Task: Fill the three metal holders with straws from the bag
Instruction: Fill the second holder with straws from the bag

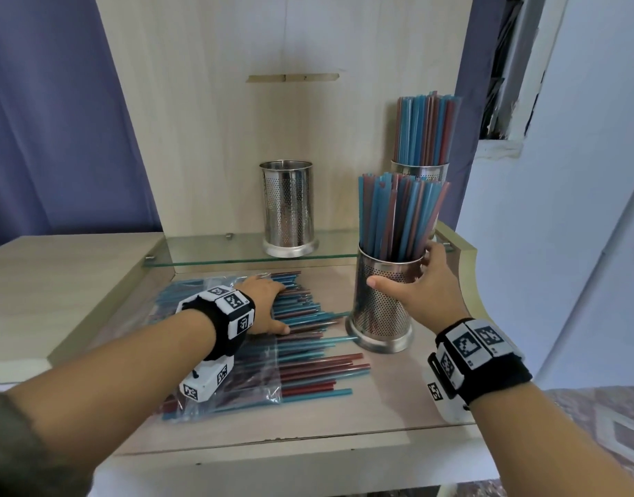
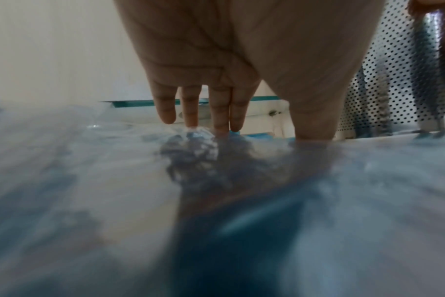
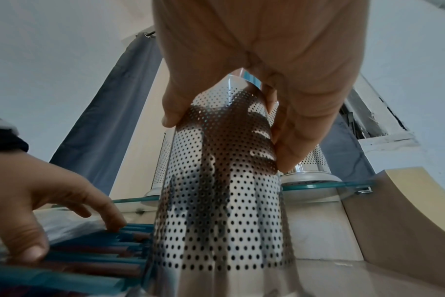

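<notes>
A perforated metal holder (image 1: 383,310) (image 3: 221,201) packed with blue and red straws (image 1: 398,217) stands on the wooden counter (image 1: 344,425). My right hand (image 1: 430,292) (image 3: 280,60) grips it near the rim, thumb on the front and fingers behind. My left hand (image 1: 269,303) (image 2: 216,100) (image 3: 38,201) lies flat with straight fingers on the clear bag (image 1: 215,356) (image 2: 114,180) and on the loose straws (image 1: 308,353) (image 3: 102,251) spilling from its mouth. An empty holder (image 1: 288,206) and a full holder (image 1: 419,170) stand on the glass shelf (image 1: 218,251).
A wooden back panel (image 1: 272,102) rises behind the shelf. A raised curved side rail (image 1: 466,252) (image 3: 407,201) borders the counter on the right. Purple curtain (image 1: 57,120) hangs at left. Bare counter lies in front of the bag.
</notes>
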Demonstrator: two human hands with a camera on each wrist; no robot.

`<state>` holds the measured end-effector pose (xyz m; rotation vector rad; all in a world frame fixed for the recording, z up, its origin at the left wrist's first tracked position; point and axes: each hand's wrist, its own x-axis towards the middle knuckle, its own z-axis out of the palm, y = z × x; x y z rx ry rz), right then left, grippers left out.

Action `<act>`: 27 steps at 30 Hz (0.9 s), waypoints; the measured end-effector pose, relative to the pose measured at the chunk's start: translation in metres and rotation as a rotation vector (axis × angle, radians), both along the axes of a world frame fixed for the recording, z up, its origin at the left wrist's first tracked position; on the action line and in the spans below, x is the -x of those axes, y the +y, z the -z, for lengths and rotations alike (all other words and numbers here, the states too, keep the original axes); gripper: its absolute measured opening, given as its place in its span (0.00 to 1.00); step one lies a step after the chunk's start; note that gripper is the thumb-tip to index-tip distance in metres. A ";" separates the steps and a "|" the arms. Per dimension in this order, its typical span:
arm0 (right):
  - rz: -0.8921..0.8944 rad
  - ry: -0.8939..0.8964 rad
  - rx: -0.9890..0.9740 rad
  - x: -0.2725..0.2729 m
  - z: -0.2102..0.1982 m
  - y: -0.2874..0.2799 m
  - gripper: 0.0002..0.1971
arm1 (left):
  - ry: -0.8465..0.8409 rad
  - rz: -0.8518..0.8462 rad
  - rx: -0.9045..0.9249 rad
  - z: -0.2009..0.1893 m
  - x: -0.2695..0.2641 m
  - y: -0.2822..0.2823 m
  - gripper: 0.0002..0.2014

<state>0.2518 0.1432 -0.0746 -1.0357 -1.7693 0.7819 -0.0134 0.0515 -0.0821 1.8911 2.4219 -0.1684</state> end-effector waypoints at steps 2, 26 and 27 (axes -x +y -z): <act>0.002 -0.007 -0.008 -0.001 0.000 -0.001 0.46 | -0.002 -0.001 -0.008 0.000 0.002 0.002 0.46; -0.013 -0.018 -0.046 0.001 0.000 -0.001 0.44 | -0.180 0.233 -0.405 -0.051 -0.013 0.003 0.14; -0.018 -0.016 -0.043 0.001 0.000 -0.001 0.44 | -0.215 0.247 -0.452 -0.058 -0.015 0.003 0.13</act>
